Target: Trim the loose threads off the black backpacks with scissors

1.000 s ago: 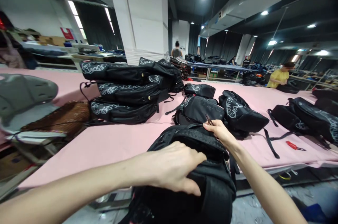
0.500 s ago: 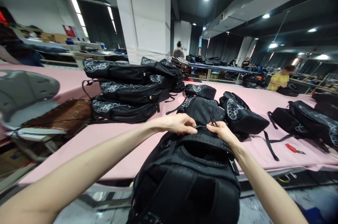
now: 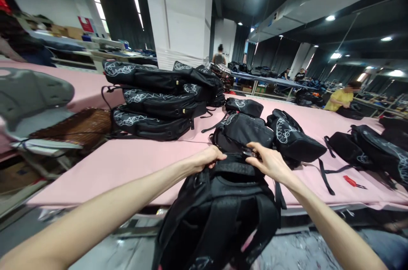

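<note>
A black backpack hangs over the near edge of the pink table, straps side up. My left hand grips its top edge at the left, fingers curled. My right hand is closed on the top of the bag at the right and also holds small thread snips, partly hidden by the fingers.
A stack of black backpacks lies at the back left, several more just beyond my hands and others at the right. Red-handled snips lie on the table at the right. A grey chair stands left. People work at far tables.
My left hand left the bag's back panel and went up to its top edge. The bag has since been pulled up and forward, showing its shoulder straps.
</note>
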A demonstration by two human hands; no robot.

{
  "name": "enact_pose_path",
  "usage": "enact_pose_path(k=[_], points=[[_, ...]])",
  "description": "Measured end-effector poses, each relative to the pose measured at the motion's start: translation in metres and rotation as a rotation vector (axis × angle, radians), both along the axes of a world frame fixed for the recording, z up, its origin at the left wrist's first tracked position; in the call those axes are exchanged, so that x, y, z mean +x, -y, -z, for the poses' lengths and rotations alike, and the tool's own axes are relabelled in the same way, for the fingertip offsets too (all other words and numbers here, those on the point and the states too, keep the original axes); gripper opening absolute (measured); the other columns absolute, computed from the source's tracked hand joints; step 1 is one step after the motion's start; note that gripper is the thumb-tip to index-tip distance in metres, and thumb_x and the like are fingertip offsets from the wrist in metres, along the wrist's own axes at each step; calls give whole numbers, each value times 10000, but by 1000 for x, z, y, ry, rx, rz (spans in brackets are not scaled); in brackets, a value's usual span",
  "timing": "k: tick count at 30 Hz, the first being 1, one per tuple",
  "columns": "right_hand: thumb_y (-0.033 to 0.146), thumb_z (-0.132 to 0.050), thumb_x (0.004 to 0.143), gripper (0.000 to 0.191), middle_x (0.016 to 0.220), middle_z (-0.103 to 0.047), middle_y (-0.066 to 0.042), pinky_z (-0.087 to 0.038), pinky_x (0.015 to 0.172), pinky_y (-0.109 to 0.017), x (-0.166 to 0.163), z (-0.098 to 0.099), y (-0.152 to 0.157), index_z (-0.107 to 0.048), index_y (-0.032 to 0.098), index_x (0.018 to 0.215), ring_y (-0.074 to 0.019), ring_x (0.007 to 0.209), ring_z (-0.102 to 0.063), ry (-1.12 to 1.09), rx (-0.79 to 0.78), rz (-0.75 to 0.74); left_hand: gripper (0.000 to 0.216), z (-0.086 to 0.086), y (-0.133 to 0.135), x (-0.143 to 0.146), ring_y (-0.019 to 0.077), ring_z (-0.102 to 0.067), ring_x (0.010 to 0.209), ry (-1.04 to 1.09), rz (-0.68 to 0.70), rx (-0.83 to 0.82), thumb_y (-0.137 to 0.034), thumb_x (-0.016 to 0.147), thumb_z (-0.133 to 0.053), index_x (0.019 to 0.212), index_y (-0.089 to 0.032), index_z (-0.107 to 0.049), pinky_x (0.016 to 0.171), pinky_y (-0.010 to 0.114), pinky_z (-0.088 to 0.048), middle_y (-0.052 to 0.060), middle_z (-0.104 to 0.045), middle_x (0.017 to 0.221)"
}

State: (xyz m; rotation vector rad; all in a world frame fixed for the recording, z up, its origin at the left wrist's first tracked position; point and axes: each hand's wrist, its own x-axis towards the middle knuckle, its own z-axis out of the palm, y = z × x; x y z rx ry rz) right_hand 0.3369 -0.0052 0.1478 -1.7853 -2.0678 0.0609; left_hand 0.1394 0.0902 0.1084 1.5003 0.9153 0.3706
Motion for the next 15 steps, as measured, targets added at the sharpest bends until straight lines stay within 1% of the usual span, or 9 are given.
enact_pose_path(k=[3,5,7,9,11,12,15], points=[[356,-502,850,273,938,-671,-34,-421,682,-285,-6,-3,-12,-550,228,1085,-210,829,-631,-18,9,-60,204,2,-2,0,54,-291,338,32,1,-91,-293,547,-614,488,-127,-510,388,223,-131,-38,-405,379],[335,-531,838,234,957,-666,-38,-425,718,-286,-13,-1,-20,-574,210,1031,-203,851,-620,-74,-6,-157,168,0,-2,1,51,-281,337,43,-5,-113,-272,541,-607,523,-120,-537,393,227,-121,-41,-416,387],[291,-556,822,201,969,-663,-41,-430,756,-280,-21,3,-21,-590,192,993,-191,874,-610,-179,-66,-272,158,0,-2,1,48,-269,339,48,-21,-94,-271,540,-592,533,-122,-540,394,228,-119,-50,-403,385],[225,-536,823,166,956,-663,-36,-437,766,-260,-29,10,-11,-599,183,970,-170,873,-606,-288,-179,-401,185,1,0,-2,49,-273,347,48,-19,-73,-298,541,-590,507,-135,-509,395,226,-130,-55,-385,385],[176,-485,840,172,941,-659,-33,-445,752,-239,-35,18,6,-597,183,970,-150,858,-603,-370,-277,-493,256,4,5,-5,51,-282,359,76,-16,-48,-351,551,-595,471,-155,-450,397,222,-147,-60,-362,389],[164,-462,849,182,937,-656,-33,-448,747,-234,-37,22,16,-593,185,975,-144,852,-601,-398,-292,-508,292,5,9,-7,50,-282,366,99,-22,-36,-380,558,-594,462,-163,-423,398,219,-153,-63,-350,394],[154,-456,853,189,932,-645,-35,-454,729,-230,-35,30,41,-564,196,1002,-137,828,-600,-426,-246,-474,354,7,27,-8,48,-270,385,166,-72,-8,-439,586,-575,460,-176,-374,399,213,-167,-73,-313,410]])
